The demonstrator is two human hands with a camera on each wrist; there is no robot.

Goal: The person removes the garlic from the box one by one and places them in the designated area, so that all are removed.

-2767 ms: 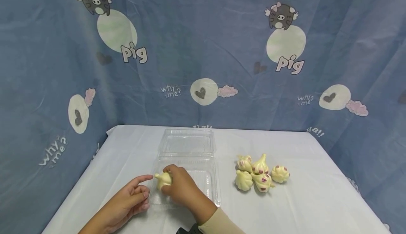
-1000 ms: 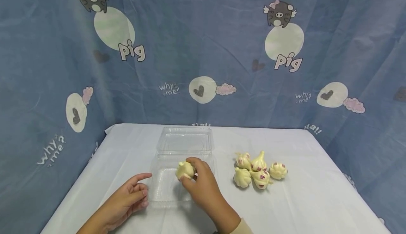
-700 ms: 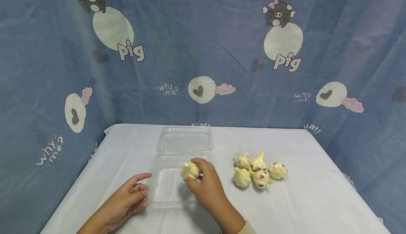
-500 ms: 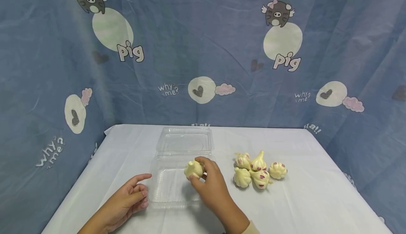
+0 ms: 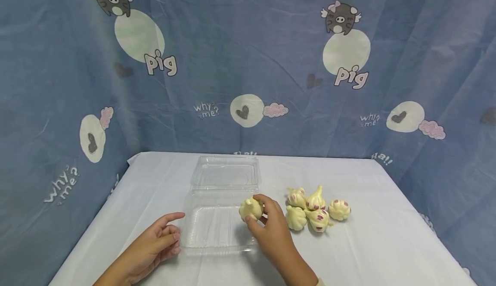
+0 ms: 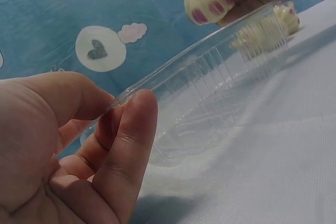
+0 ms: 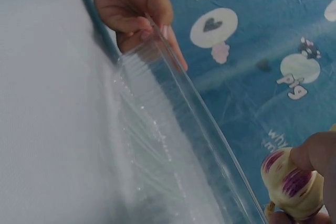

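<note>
My right hand [image 5: 273, 230] holds a cream garlic bulb [image 5: 249, 209] with its thumb and fingers, above the right side of a clear plastic clamshell container [image 5: 217, 248]. Purple patches show on the bulb [image 7: 294, 179] in the right wrist view. At the container's left edge is my left hand [image 5: 155, 243], its index finger stretched out and its other fingers bent. In the left wrist view the thumb and fingers of this hand [image 6: 94, 140] meet at the container's rim [image 6: 194, 53]. The container lies with its lid [image 5: 226, 172] folded back.
Right of the container, several garlic bulbs [image 5: 315, 200] sit clustered on the white tablecloth [image 5: 387, 243], some with purple patches. A blue printed curtain [image 5: 294, 118] hangs behind and beside the table.
My right hand has lifted the garlic bulb from the container's left side and carried it rightward, over the right side. My left hand stays at the left edge.
</note>
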